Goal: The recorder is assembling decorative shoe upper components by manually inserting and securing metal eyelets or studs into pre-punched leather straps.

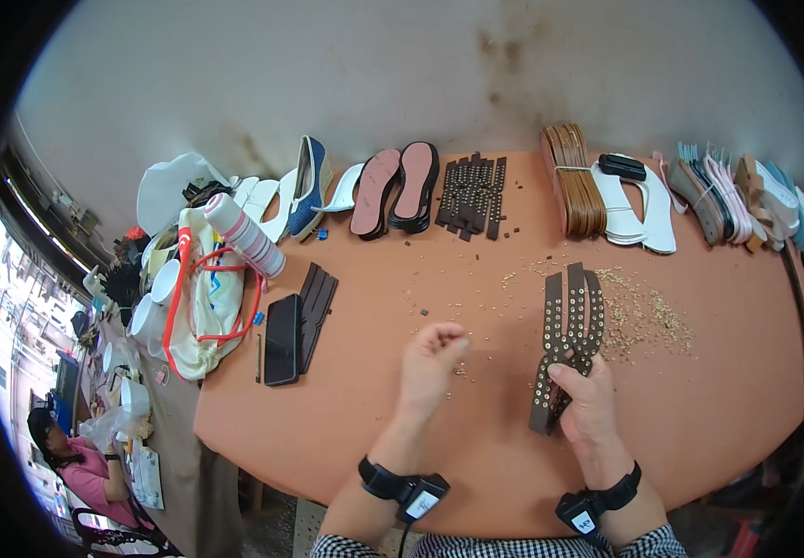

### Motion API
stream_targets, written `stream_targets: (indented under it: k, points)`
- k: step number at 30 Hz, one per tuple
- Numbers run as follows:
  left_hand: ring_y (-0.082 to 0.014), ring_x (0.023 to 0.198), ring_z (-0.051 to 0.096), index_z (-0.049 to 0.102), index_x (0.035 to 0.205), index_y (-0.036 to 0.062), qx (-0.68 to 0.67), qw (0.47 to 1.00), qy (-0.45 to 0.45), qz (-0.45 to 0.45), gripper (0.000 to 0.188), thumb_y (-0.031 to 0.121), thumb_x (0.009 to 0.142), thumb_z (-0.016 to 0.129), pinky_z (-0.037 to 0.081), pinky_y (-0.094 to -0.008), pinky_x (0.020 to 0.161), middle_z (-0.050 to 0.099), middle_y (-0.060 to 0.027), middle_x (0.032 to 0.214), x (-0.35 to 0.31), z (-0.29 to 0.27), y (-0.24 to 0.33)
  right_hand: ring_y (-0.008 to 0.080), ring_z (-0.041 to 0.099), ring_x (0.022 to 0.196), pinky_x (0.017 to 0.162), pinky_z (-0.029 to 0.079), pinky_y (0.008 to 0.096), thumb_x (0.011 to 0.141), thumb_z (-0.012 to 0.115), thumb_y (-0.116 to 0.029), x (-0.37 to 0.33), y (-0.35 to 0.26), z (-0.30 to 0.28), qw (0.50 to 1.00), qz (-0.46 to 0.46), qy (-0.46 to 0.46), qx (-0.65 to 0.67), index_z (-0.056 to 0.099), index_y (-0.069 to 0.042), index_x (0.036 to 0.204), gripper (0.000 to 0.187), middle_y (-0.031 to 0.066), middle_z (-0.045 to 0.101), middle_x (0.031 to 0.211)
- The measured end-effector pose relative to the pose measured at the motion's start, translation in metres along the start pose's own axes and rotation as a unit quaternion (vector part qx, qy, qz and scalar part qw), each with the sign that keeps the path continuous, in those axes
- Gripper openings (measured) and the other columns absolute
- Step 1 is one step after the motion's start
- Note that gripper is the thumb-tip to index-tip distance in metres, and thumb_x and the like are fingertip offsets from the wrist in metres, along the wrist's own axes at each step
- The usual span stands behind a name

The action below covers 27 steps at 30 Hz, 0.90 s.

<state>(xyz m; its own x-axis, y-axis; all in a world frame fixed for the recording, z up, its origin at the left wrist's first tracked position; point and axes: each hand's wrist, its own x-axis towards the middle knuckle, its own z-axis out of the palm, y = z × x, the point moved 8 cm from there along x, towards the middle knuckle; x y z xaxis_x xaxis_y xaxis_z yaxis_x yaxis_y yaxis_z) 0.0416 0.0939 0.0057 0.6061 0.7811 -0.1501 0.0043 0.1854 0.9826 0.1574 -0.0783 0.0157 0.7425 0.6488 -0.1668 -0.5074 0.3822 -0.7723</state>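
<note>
My right hand (588, 400) grips a dark brown shoe upper (566, 307) at its lower part, thumb on top. The upper splits into several strips, set with rows of small gold eyelets. My left hand (432, 363) is raised over the table left of it, fingers curled toward the thumb in a pinch; whatever may be between the fingertips is too small to make out. Loose gold eyelets (648, 316) lie scattered in a heap to the right of the upper, with more strewn around both hands. A band with a small black device sits on each wrist.
Along the back of the brown table (374, 409) are studded strips (471, 195), pink-topped soles (416, 186), a blue wedge shoe (311, 186), bundled brown soles (571, 186) and white insoles (639, 219). At left lie a phone (282, 339), plain brown strips (317, 312) and a bag (211, 307). Another person (95, 474) sits beyond.
</note>
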Motion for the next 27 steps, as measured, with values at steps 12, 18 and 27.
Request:
stream_targets:
  k: [12,18,27]
  points:
    - [-0.0214,0.066,0.059,0.064,0.077,-0.0016,0.424,0.89,0.09,0.144,0.014,0.01,0.071,0.069,0.046,-0.0324,0.06,0.061,-0.0124,0.071,0.07,-0.067,0.027,0.011,0.058,0.068,0.062,0.051,0.0257,0.08,0.055,0.004,0.003,0.001,-0.006,0.999,0.036,0.014,0.027,0.052,-0.005,0.092,0.015,0.0036,0.058,0.083]
    - [-0.0328,0.077,0.061,0.065,0.074,0.0,0.562,0.818,0.095,0.084,0.021,0.02,0.076,0.061,0.047,-0.0413,0.066,0.063,-0.0188,0.079,0.084,-0.059,0.024,0.0132,0.058,0.071,0.063,0.051,0.0275,0.081,0.053,0.004,0.003,0.005,-0.005,0.999,0.034,0.006,0.022,0.052,-0.004,0.094,0.015,0.0058,0.058,0.084]
    - [-0.0359,0.085,0.059,0.064,0.083,-0.0014,0.631,0.757,0.065,0.158,0.021,0.018,0.081,0.056,0.046,-0.0418,0.076,0.062,-0.0209,0.088,0.095,-0.051,0.017,0.0131,0.058,0.073,0.064,0.053,0.0281,0.08,0.053,0.003,0.002,0.008,-0.003,0.997,0.069,-0.008,0.025,0.052,-0.003,0.093,0.014,0.0061,0.059,0.084]
